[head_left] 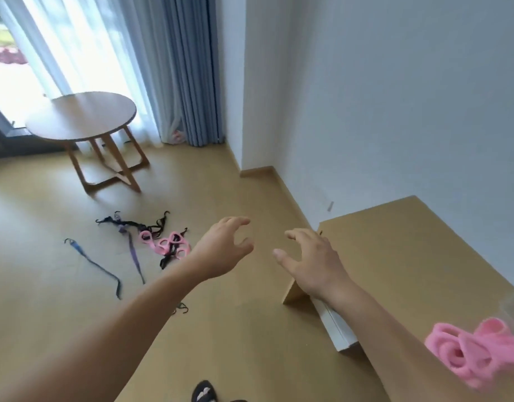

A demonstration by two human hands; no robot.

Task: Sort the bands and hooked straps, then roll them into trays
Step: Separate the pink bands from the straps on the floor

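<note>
Both hands out front, apart, empty; left hand (223, 245) and right hand (310, 259) hang in the air, fingers loosely hooked, gripping nothing.

Loose stock is on the floor (46, 314), left of the left hand: pink bands (165, 244) tangled with black hooked straps (134, 223); purple strap (135, 262) trails out of the pile; blue strap (87, 259) lies alone, a little apart; one small hooked piece (181, 307) just beside the left forearm.

Count: blue 1; purple 1; pink looks like 3 loops; black at least 3, too knotted to be sure.

Rolled pink bands (476, 352) sit near right on the low wooden platform (409, 256); 2 or 3 rolls, blurred; can't tell if a tray is under them.

Handling, my guess: all light, limp, stretchy; pink looks fuzzy, so grippy; hooks are the only stiff bits and will snag neighbours. I'd pinch a strap on the webbing just behind a hook and draw it out slowly; take the bands by one loop.
</note>
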